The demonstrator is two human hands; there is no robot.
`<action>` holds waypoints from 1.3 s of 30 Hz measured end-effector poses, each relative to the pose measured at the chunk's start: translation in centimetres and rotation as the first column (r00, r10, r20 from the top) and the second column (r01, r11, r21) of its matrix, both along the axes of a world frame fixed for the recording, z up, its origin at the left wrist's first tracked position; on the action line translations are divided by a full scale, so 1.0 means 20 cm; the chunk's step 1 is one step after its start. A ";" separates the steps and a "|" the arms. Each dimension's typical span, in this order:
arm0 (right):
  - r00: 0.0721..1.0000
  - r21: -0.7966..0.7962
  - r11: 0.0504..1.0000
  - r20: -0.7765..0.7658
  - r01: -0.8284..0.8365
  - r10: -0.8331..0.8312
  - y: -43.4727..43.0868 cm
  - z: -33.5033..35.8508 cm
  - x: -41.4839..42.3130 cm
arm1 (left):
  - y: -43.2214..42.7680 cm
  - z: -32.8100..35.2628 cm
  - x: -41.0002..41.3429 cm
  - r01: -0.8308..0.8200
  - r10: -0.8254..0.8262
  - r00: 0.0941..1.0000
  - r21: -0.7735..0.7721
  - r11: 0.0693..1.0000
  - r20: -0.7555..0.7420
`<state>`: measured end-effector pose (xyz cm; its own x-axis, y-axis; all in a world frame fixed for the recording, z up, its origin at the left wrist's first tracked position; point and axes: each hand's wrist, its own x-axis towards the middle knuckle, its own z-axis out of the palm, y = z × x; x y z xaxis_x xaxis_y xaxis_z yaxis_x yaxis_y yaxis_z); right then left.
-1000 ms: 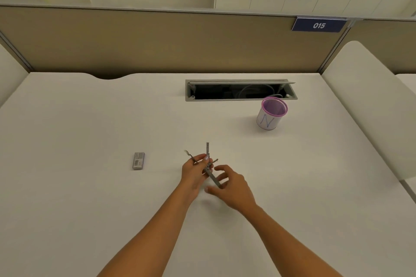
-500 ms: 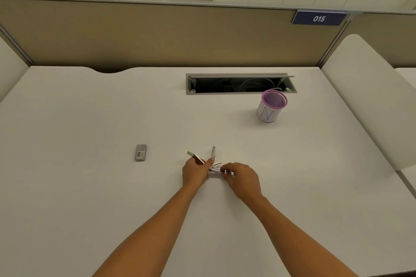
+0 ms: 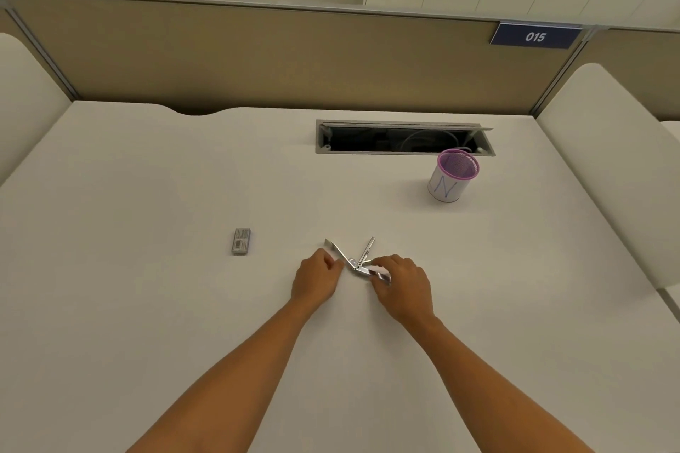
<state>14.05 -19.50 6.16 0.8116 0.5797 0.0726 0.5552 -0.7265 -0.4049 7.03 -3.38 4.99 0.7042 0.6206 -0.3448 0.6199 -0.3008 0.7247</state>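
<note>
White tabletop (image 3: 147, 305) spreads before you. Near its middle, your left hand (image 3: 316, 279) pinches one arm of the splayed metal stapler (image 3: 353, 263) and your right hand (image 3: 403, 285) curls round its other end. A small staple box (image 3: 241, 241) lies to the left and a pink-rimmed cup (image 3: 450, 176) stands far right.

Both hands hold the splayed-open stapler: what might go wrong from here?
Left hand and right hand grip the stapler close to its hinge; its arms may snap shut on fingertips. The small grey box lies apart on the left; reaching it means letting go, and the stapler could flop.
</note>
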 end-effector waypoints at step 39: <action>0.823 0.211 0.951 -0.480 -0.228 0.304 0.29 -0.12 -0.31 | 0.24 -0.21 -0.69 0.121 -0.351 0.883 0.573 0.811 0.310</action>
